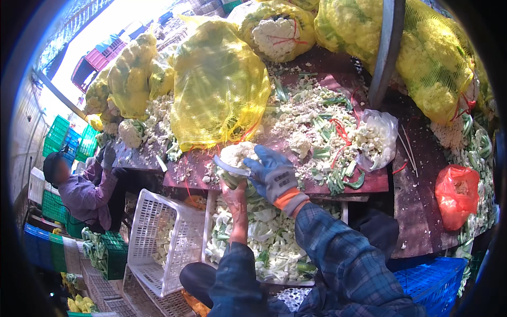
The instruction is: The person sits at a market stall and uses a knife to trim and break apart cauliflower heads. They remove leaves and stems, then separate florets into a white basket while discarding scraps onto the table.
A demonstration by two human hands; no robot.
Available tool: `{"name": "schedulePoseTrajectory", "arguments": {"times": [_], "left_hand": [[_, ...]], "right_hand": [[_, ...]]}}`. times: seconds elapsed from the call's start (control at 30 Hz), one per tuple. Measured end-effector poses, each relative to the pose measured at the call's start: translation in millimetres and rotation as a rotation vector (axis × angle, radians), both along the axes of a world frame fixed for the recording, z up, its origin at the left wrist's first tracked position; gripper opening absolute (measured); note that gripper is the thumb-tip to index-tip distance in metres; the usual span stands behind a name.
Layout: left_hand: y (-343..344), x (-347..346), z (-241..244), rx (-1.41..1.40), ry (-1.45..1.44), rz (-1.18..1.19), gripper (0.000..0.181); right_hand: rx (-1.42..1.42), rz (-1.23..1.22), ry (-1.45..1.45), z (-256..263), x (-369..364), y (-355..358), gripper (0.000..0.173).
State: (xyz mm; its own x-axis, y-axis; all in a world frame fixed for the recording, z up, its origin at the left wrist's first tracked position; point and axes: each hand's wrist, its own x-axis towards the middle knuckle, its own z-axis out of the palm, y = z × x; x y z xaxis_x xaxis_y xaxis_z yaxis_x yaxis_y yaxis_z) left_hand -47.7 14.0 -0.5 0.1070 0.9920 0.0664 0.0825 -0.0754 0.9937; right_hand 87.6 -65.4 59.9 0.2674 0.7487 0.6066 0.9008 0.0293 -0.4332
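My left hand (234, 200), ungloved, grips a cauliflower head (237, 155) from below by its stem end. A blue-and-grey work glove with an orange cuff covers my right hand (273, 170), which is closed on the handle of a knife and lies against the right side of the head. The curved knife blade (231, 167) points left across the front of the cauliflower. Just behind stands a large yellow mesh bag (220, 83) of cauliflower. Below my hands is a crate filled with cut leaves and stems (273, 233).
Cauliflower scraps (301, 119) and red ties litter the dark red table (356, 188). A clear plastic bag (378, 138) of florets, a red plastic bag (457, 196) and a metal post (386, 55) are at right. White crates (168, 241) stand lower left; a co-worker (85, 190) sits far left.
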Motion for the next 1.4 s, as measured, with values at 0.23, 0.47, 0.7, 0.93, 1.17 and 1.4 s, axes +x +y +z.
{"name": "schedulePoseTrajectory", "arguments": {"times": [0.23, 0.47, 0.7, 0.93, 1.17, 1.4], "left_hand": [[9.8, 3.9, -2.4, 0.068, 0.023, -0.022, 0.049], [56.4, -63.6, -85.0, 0.321, 0.473, -0.128, 0.024], [65.8, -91.9, -56.9, 0.236, 0.287, -0.249, 0.038], [56.0, -71.6, -18.0, -0.049, 0.135, -0.275, 0.041], [60.9, -73.6, -22.2, -0.065, 0.121, -0.266, 0.043], [61.4, -76.7, -27.0, -0.108, 0.123, -0.288, 0.038]], "right_hand": [[-0.045, 0.035, 0.279, -37.7, 51.8, 10.8, 0.047], [0.023, -0.037, 0.608, -66.2, 122.1, 37.6, 0.026], [0.225, -0.182, 0.248, -34.0, 101.0, 26.9, 0.032], [-0.635, 0.143, 0.517, -38.0, 19.9, -28.2, 0.027], [-0.808, 0.150, 0.415, -33.4, 3.4, -0.1, 0.029], [-0.802, 0.089, 0.553, -78.8, -3.0, 15.9, 0.036]]}}
